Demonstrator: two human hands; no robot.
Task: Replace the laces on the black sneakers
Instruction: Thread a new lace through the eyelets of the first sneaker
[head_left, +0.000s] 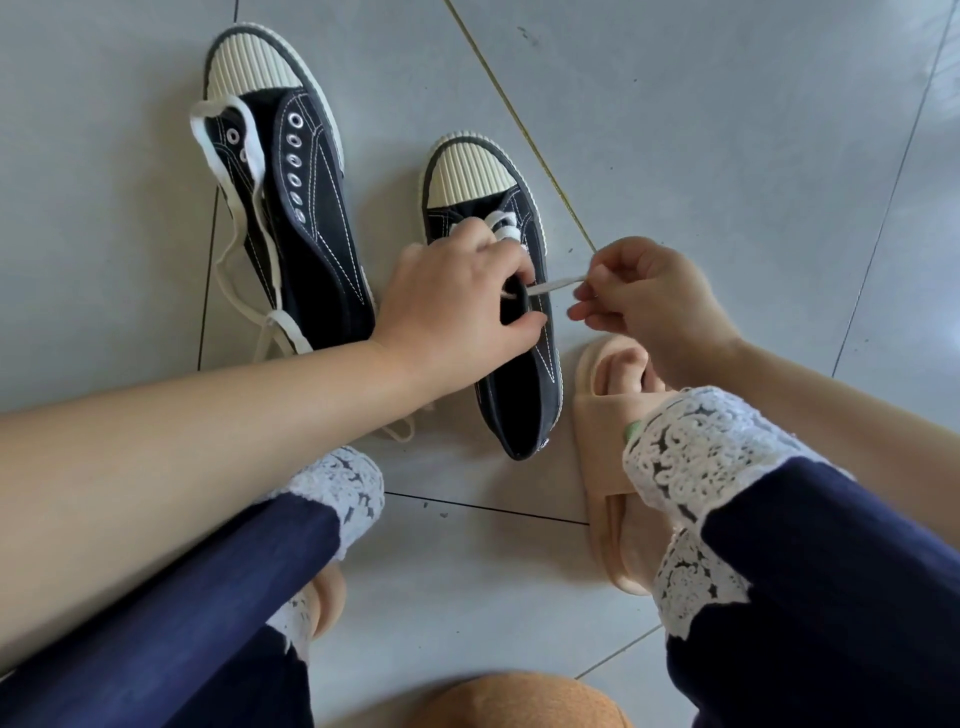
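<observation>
The left hand (457, 306) is gripping the laced sneaker (524, 405) at its opening, with fingers curling over the edge near the eyelets and the thumb pressing against the outer side. Just beside it, the right hand (644, 301) is pinching the end of the white lace (558, 285) between thumb and fingertips. The lace is stretching taut across the short gap from this hand to the shoe under the left hand. Beyond the left hand's knuckles, a few crossings of the same lace are showing near the ribbed cream toe cap.

Past the left hand on its outer side, the second sneaker (311, 234) is lying on the grey tiled floor (727, 130), its eyelets bare and a loose lace (284, 323) trailing over and beside it. Below the right hand, a foot in a peach slipper (602, 415) is resting next to the laced sneaker's heel.
</observation>
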